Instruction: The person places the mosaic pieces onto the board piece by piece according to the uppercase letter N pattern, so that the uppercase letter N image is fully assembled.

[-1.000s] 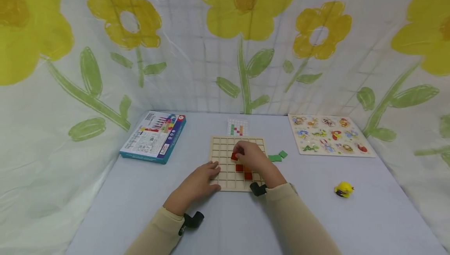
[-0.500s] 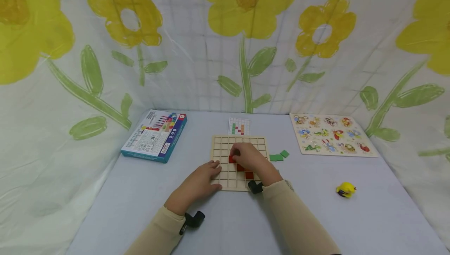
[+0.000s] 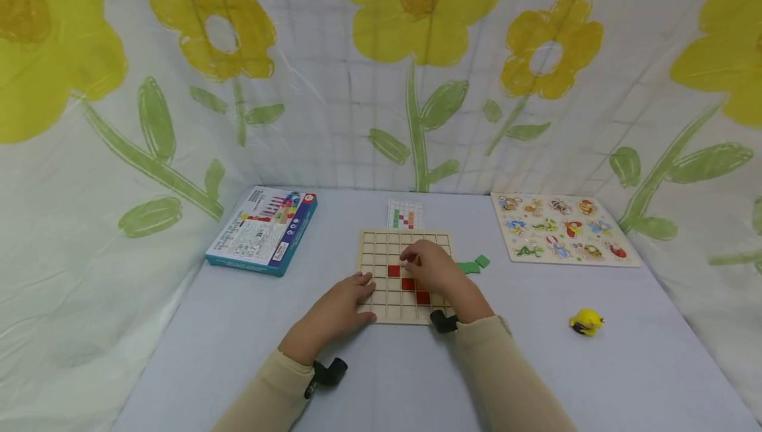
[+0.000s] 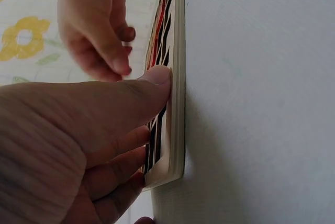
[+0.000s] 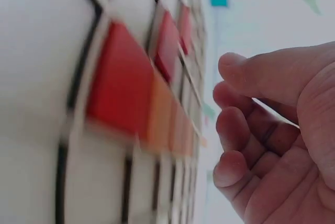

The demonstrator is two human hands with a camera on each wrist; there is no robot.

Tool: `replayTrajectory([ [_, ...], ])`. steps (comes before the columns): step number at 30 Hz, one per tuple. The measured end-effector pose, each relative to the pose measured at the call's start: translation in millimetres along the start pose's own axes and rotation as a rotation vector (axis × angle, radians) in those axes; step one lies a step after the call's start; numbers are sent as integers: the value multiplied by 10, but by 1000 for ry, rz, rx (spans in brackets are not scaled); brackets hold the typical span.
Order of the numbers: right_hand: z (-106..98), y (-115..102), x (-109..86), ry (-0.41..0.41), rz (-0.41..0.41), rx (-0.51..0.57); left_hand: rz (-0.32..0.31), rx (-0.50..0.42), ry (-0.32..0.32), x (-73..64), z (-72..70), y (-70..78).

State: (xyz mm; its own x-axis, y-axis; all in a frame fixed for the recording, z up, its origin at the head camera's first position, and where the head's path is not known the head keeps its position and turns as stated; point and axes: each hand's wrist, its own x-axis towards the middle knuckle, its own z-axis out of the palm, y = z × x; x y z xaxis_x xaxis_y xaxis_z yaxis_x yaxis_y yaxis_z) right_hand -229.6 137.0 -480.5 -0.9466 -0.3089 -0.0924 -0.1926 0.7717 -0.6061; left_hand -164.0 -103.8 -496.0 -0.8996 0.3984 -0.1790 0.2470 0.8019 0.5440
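Note:
A wooden grid board point(image 3: 381, 315) lies on the table. Three red tiles sit in its cells in a diagonal: a left red tile point(image 3: 394, 271), a middle red tile point(image 3: 407, 284) and a near red tile point(image 3: 423, 298). Orange tiles point(image 5: 159, 114) line up behind the near red one, mostly covered by the right hand in the head view. My left hand point(image 3: 338, 309) rests along the board's left side, thumb point(image 4: 157, 75) on its near border. Above the board hovers my right hand point(image 3: 437, 270), fingers loosely curled, nothing between thumb and fingertips.
Beyond the board lies a pattern card point(image 3: 406, 215) with coloured squares. Green tiles point(image 3: 468, 267) are right of the board. A game box point(image 3: 262, 230) is back left, an insect puzzle board point(image 3: 562, 229) back right, and a yellow toy point(image 3: 586, 321) on the right.
The right hand set a red tile into a cell left of the other reds, let it go and drew back to the right. The left hand stayed in place.

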Motion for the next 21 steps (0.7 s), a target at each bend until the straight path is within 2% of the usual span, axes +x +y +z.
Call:
replayTrajectory([
  [4,-207,237,-238,54,22,11,-1,-7,6,-8,0,25],
  [11,-395,711,-607,36,98,-23,-10,2,11,-13,-6,34],
  [16,-430,860,-781,15,114,2,-13,-2,15,-14,4,25],
  [21,-435,897,-849,7,111,29,-4,-4,14,-7,10,21],
])
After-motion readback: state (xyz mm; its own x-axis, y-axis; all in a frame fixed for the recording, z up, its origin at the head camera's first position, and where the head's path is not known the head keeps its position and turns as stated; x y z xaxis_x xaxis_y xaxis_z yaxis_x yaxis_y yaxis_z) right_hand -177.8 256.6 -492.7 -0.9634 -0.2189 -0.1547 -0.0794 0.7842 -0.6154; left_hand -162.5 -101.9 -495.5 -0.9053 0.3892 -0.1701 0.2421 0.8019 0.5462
